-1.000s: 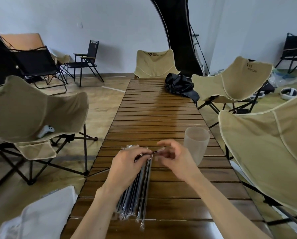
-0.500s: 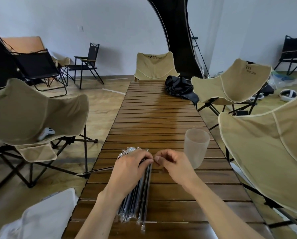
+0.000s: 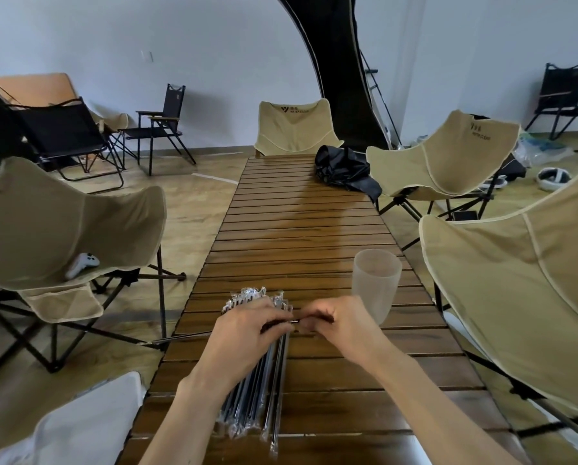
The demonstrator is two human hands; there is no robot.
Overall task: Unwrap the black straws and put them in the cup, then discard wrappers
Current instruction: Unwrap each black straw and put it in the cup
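A bundle of black straws in clear wrappers (image 3: 257, 397) lies lengthwise on the slatted wooden table (image 3: 301, 236). Above its far end, my left hand (image 3: 247, 330) and my right hand (image 3: 334, 325) meet and pinch one wrapped black straw (image 3: 292, 321) that runs crosswise between them. Most of that straw is hidden by my fingers. A frosted translucent cup (image 3: 376, 283) stands upright just beyond my right hand, with nothing visible inside it.
A black crumpled bag (image 3: 344, 167) lies at the table's far right. Beige folding chairs (image 3: 63, 229) flank the table on both sides and at its far end. A white cloth bag (image 3: 79, 427) sits at lower left.
Both hands have dropped slightly toward me and closed together over the bundle. The straw between them now lies crosswise, and a short dark end shows past my right fingers.
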